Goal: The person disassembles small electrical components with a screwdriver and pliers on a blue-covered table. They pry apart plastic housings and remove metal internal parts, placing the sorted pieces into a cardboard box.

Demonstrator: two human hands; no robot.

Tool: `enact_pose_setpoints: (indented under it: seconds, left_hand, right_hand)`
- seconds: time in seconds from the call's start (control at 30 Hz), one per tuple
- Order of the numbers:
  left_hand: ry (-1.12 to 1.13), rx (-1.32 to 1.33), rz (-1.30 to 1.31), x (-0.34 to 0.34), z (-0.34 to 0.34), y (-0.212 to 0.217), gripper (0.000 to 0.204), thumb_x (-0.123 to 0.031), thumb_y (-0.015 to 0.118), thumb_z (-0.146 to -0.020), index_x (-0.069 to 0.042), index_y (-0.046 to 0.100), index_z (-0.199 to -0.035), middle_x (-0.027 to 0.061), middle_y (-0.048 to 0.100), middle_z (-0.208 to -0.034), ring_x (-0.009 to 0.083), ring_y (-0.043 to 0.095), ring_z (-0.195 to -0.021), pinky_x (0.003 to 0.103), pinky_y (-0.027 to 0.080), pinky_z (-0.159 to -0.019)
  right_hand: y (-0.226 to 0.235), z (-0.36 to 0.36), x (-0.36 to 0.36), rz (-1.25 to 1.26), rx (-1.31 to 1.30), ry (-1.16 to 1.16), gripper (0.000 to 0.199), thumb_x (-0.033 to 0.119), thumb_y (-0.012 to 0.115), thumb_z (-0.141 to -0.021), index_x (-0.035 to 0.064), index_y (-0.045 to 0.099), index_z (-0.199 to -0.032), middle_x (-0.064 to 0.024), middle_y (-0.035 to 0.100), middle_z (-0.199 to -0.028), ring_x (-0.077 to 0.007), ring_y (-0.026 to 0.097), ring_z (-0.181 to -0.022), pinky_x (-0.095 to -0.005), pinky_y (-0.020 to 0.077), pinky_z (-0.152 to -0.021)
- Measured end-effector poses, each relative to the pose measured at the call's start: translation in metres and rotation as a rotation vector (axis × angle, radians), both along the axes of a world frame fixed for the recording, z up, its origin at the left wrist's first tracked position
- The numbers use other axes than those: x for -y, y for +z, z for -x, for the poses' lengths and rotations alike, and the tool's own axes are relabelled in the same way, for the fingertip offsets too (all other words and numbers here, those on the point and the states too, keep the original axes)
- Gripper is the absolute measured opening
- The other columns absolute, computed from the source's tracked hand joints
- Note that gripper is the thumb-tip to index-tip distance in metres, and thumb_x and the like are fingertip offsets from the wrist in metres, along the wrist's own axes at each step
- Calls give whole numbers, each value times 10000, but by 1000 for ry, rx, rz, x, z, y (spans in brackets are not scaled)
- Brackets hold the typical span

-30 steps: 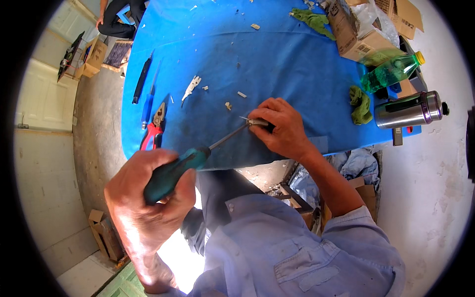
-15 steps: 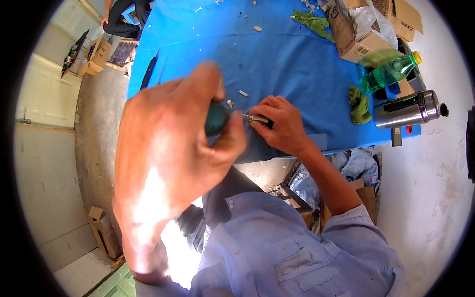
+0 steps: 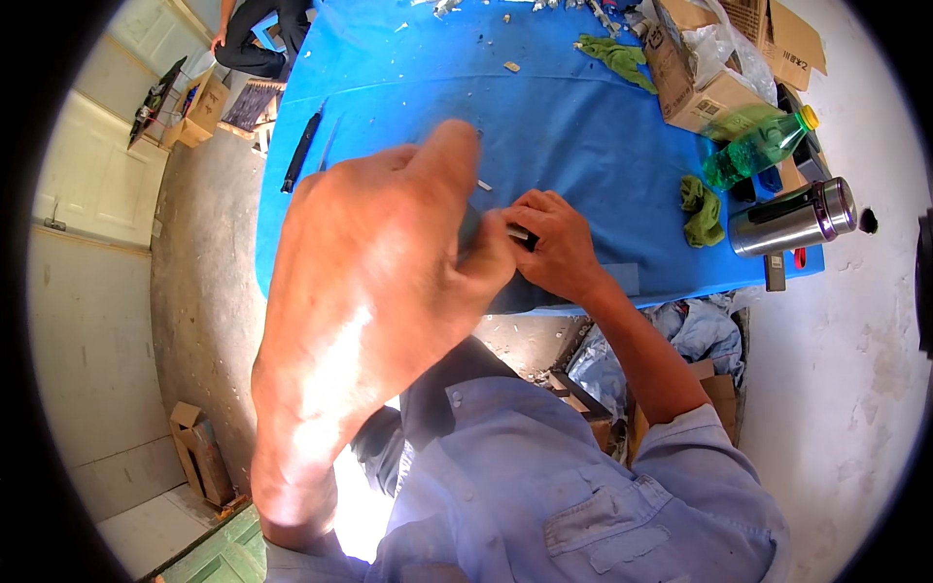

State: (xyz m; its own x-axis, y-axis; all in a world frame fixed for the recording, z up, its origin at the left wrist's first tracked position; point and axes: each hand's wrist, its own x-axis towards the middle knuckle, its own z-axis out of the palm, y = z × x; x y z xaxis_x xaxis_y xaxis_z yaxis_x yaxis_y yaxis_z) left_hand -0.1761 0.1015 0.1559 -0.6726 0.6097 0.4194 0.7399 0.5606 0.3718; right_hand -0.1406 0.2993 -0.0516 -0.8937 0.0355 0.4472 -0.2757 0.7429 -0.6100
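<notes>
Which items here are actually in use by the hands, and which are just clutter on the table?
In use:
left hand, raised close to the camera, gripping a dark tool handle
right hand, pinching a small metal part

Lying about:
green bottle
steel flask
green rag
cardboard box
black pen-like tool
blue table cover

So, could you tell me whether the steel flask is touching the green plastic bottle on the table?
Apart. The head view shows the steel flask lying below the green bottle, with blue cloth visible between them.
</notes>
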Motion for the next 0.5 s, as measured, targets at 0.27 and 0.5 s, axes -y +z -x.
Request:
enact_pose_setpoints:
  seconds: [0.27, 0.5]
  left_hand:
    - [-39, -3, 38, -5, -1, 3, 247, -55, 812, -757, -16, 591, -858, 153, 597, -690, 300, 583, -582, 385, 486, -564]
    - [-28, 7, 40, -5, -1, 3, 249, -48, 816, -753, -15, 591, -856, 155, 594, -688, 289, 577, -573, 389, 484, -559]
  right_hand:
    - [2, 0, -1, -13, 7, -20, 146, 154, 798, -790, 128, 736, -919, -36, 659, -926, -283, 641, -886, -408, 527, -755]
    - [0, 1, -1, -3, 2, -12, 142, 152, 796, -791, 130, 737, -919, -34, 660, -929, -277, 644, -891, -404, 530, -755]
